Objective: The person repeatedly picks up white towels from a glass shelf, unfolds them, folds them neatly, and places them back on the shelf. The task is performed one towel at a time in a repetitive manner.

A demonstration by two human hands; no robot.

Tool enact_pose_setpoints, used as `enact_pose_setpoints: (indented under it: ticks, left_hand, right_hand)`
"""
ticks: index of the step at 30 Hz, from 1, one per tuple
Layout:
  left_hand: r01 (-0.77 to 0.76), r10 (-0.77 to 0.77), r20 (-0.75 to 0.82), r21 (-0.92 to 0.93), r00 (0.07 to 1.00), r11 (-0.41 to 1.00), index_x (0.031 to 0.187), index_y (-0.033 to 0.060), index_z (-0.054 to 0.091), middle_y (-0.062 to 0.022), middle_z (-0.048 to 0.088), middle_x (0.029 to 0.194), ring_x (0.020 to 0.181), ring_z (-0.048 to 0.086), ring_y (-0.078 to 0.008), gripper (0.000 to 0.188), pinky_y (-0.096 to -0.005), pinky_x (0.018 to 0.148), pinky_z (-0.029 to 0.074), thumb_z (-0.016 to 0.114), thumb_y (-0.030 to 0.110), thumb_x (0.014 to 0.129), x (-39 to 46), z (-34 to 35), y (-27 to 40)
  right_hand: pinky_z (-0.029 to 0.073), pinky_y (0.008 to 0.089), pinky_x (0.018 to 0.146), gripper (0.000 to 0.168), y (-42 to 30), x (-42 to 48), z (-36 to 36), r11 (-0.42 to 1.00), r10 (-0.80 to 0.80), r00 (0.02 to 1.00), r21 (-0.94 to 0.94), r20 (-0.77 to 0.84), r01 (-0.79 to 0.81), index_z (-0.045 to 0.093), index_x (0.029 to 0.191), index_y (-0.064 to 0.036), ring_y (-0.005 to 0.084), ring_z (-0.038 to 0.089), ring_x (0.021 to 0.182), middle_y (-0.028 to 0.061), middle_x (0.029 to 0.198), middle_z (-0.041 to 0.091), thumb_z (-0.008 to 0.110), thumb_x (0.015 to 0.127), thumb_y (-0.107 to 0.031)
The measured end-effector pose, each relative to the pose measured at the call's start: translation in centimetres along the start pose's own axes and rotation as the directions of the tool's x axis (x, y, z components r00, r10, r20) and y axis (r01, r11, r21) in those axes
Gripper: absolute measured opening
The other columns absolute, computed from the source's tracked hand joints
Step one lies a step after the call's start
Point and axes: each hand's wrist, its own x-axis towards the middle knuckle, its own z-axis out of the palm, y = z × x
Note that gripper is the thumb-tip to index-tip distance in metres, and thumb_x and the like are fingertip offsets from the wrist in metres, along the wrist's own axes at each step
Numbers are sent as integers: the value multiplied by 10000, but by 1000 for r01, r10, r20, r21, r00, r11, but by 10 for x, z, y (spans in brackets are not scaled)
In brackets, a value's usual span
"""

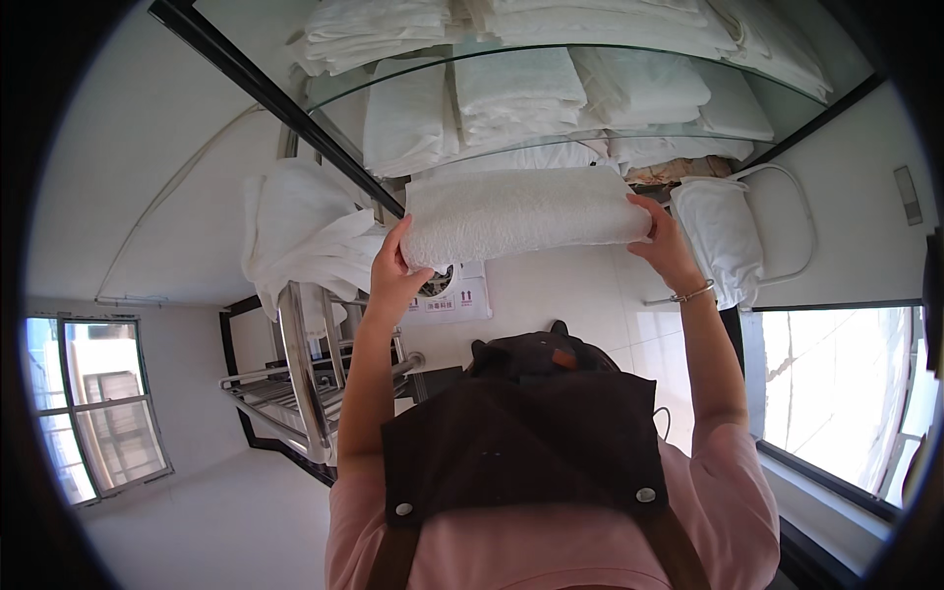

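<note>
A folded white towel [523,217] is stretched level between my two hands. My left hand [394,265] grips its left end, thumb below and fingers at the edge. Around its right end my right hand [660,240] is closed, with a bracelet on the wrist. Just beyond the towel stand glass shelves [560,46] with black frame edges. Stacks of folded white towels [516,92] lie on them. Whether the held towel touches the lowest stack cannot be told.
To the left, white cloths [302,228] hang over a chrome rack [302,376]. A white cushion-like bundle [719,240] sits by a curved white rail [807,214] on the right. Below the towel, a white box [468,299] with printing is partly visible.
</note>
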Motion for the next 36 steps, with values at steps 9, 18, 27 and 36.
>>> enact_pose_setpoints:
  ticks: [9,18,27,36]
  left_hand:
    - [62,-87,100,236,991,970,1059,-10,525,-114,587,867,778,561,-259,304,-289,721,433,601,152,813,-4,-41,-8]
    - [196,-98,-217,496,971,846,926,-33,507,-154,584,727,622,561,-242,302,-335,585,429,527,266,892,10,-49,-20]
    - [644,-573,294,-330,765,690,1045,-59,560,-72,619,948,807,592,-161,283,-285,757,462,618,82,808,-4,-67,-29]
    - [-249,300,-34,470,953,847,977,-48,446,-149,511,624,495,450,-242,228,-314,483,385,460,173,923,110,38,74]
  right_hand:
    - [464,310,672,257,9,2,15,991,-57,989,-130,-135,40,562,955,39,271,586,726,127,828,605,643,742,-80]
    - [467,290,626,351,10,5,64,965,241,956,145,-165,-218,456,1068,41,163,567,697,123,901,592,566,858,-218]
    - [488,253,669,305,29,-66,72,560,633,749,553,197,-618,574,946,106,167,617,733,100,852,635,694,741,-86]
    - [439,370,610,313,-47,56,-29,919,-94,855,-375,-511,-123,514,999,72,332,574,675,221,760,585,490,896,-222]
